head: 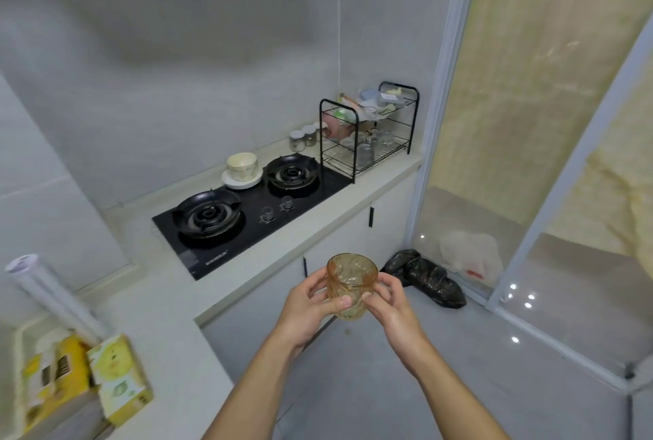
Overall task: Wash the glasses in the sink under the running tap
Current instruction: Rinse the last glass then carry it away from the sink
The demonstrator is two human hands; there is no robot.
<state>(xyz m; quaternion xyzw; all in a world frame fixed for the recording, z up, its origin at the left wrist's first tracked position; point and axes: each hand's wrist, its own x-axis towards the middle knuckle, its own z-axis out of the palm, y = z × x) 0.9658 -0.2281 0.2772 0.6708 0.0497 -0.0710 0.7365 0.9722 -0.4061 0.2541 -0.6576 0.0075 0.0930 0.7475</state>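
One glass (351, 284), amber and patterned, is in play. It is held upright in mid-air in front of the person, over the floor and just off the counter (169, 301) edge. The left hand (311, 305) wraps its near side with the thumb across the front. The right hand (388, 301) holds the opposite side with curled fingers.

Progress: no sink, tap or running water is in view, so the wash step cannot be confirmed as done. The glass shows no visible water or suds. Judged from its position, it is in transit, and rinsing under the tap is still to be done for this unit.

Count, near to far:
- Hands: two, both on the glass.
- Amber glass: one.
- Boxes (120, 379) at the near left: two, with one roll (53, 294) leaning beside them.
- Bags on the floor: one black bag (427, 278), one white bag (471, 255).
- Hob (247, 224): one, with two burners and two knobs (267, 213).
- Bowl (242, 163): one, standing on one plate (242, 182).
- Jars (297, 140): apparently three, though the far one is partly hidden.
- Rack (367, 132): one, two tiers. Several clear glasses stand on the lower tier; the exact number cannot be read at this range. Containers fill the upper tier.
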